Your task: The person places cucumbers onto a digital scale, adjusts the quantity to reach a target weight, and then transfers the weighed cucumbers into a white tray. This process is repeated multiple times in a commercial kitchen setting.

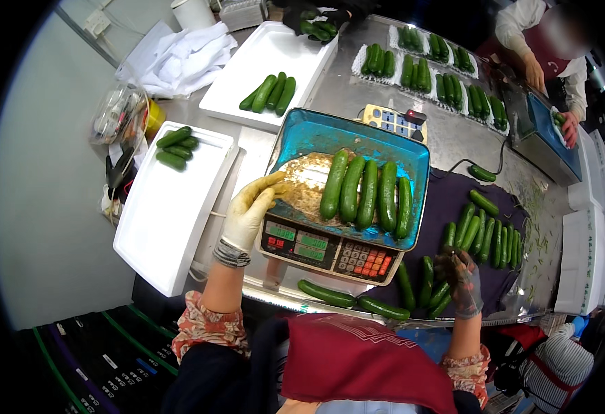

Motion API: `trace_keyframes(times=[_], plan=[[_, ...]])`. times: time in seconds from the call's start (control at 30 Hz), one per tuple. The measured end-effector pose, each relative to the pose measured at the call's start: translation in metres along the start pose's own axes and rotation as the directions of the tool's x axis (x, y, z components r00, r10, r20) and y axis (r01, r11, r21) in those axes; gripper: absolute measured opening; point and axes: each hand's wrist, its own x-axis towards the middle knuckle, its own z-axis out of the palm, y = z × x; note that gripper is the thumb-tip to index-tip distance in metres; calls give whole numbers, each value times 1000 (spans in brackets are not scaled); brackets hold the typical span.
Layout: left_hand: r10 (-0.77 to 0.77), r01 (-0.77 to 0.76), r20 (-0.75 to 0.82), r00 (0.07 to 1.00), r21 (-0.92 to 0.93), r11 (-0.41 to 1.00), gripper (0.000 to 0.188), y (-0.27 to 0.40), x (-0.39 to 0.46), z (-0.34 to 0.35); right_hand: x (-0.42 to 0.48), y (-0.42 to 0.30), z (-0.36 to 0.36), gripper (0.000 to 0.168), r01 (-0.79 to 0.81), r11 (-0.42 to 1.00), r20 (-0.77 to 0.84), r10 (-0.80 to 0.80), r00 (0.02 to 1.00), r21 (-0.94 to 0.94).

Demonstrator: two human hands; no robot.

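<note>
My left hand (249,215), in a white glove with yellowed fingers, reaches over the left rim of a scale's blue tray (312,124). No cucumber is in it, and thumb and fingers are slightly apart. Several cucumbers (367,194) lie side by side on the tray's right half. Below the tray, the digital scale (328,248) has lit displays and a keypad. My right hand (463,284), in a dark stained glove, is over loose cucumbers (426,282) on a dark cloth (437,207). Its fingers are partly hidden, so a grip cannot be made out.
White foam trays holding cucumbers stand at left (173,207) and behind (240,67). Wrapped-net cucumber packs (416,75) line the far table. A power strip (393,121) trails a cable. A co-worker (540,57) handles a pack at a machine (545,139); another's gloved hands (341,18) hold cucumbers.
</note>
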Motion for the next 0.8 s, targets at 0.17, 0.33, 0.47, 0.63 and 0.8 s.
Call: trace_keyframes(times=[0.17,0.33,0.47,0.63,0.8], plan=[[17,-17,13,1000,-33,999,36,-3,0,-6,-17,28,5,42,-6,1000,0,6,1000,-18],[52,-51,46,998,-21,998,38,-2,6,-8,-26,34,19,41,-30,998,9,31,999,-59],[92,-86,107,990,-57,995,36,3,18,-2,-35,44,29,36,33,992,46,-27,999,-121],[185,-176,221,958,-62,982,34,6,49,14,-54,56,46,31,9,982,47,0,999,-188],[455,-631,446,771,439,640,25,17,100,61,-63,73,60,29,4,983,109,16,994,-185]])
